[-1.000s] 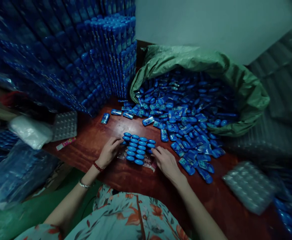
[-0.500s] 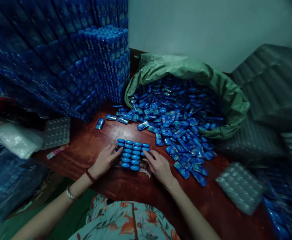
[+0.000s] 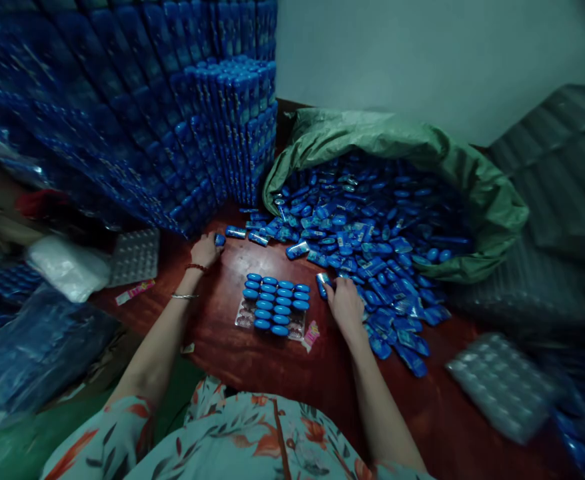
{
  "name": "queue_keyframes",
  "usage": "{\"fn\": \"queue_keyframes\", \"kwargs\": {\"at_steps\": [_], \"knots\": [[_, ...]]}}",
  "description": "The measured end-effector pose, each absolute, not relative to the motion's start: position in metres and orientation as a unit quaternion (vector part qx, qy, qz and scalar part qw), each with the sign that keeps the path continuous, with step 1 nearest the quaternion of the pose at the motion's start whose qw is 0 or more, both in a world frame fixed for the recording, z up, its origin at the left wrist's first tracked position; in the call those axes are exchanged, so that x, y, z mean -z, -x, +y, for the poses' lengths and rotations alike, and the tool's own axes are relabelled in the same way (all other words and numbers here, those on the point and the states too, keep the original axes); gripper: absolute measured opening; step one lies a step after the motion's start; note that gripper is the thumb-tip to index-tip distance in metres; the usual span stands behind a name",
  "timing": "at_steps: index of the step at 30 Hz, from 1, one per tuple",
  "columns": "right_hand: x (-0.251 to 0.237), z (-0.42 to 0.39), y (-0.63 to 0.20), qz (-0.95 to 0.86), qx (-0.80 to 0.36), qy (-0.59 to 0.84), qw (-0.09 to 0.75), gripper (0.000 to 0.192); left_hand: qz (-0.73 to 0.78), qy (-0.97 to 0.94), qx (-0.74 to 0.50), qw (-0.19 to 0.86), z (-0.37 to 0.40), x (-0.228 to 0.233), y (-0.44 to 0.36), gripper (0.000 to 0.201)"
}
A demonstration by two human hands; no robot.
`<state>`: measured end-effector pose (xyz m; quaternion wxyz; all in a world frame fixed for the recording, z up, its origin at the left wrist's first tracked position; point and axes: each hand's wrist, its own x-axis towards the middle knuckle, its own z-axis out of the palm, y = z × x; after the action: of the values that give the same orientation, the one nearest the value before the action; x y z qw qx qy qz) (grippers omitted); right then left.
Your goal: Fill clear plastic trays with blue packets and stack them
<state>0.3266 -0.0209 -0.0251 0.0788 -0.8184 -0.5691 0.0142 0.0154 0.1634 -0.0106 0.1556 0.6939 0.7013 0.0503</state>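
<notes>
Left hand [image 3: 205, 252], touching one blue packet [image 3: 219, 239]; right hand [image 3: 346, 303], well apart, touching a second packet [image 3: 323, 283]; firmness of grip: cannot tell; clear tray [image 3: 245, 316] with blue pieces [image 3: 281, 310]: between the hands

Back wall [image 3: 422, 60]: plain, pale grey-green, darkening toward upper right corner. Dark brown strip [image 3: 291, 107] at its lower visible edge, mostly hidden. Surface [image 3: 252, 363]: reddish-brown, glossy, faintly streaked like wood. Floor [image 3: 7, 447]: green, visible lower left, below surface level. Light dim, cool, blue-green; soft glare on surface, left of centre. Far right shadowy.
</notes>
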Motion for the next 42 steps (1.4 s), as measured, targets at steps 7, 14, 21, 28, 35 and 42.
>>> {"fn": "queue_keyframes", "kwargs": {"at_steps": [7, 14, 21, 28, 35, 42], "knots": [[0.032, -0.067, -0.326, -0.599, -0.082, 0.789, 0.112, 0.031, 0.613, -0.72, -0.163, 0.281, 0.104, 0.032, 0.014, 0.045], [0.027, -0.107, -0.312, -0.578, -0.149, 0.774, 0.213, 0.039, 0.581, -0.621, -0.437, 0.293, -0.005, 0.036, 0.01, 0.025], [0.003, -0.11, -0.3, -0.625, -0.192, 0.703, 0.279, 0.025, 0.441, -0.769, -0.398, 0.236, -0.013, 0.029, -0.019, 0.017], [0.009, -0.092, -0.282, -0.684, -0.167, 0.627, 0.333, 0.024, 0.322, -0.895, -0.282, 0.127, 0.006, 0.029, -0.018, 0.039], [0.007, -0.087, -0.287, -0.786, -0.119, 0.536, 0.284, 0.035, 0.289, -0.903, -0.277, 0.156, 0.015, 0.025, -0.018, 0.041], [-0.009, -0.069, -0.279, -0.807, -0.115, 0.554, 0.166, 0.033, 0.314, -0.917, -0.237, 0.06, 0.007, 0.028, -0.017, 0.041]]}}
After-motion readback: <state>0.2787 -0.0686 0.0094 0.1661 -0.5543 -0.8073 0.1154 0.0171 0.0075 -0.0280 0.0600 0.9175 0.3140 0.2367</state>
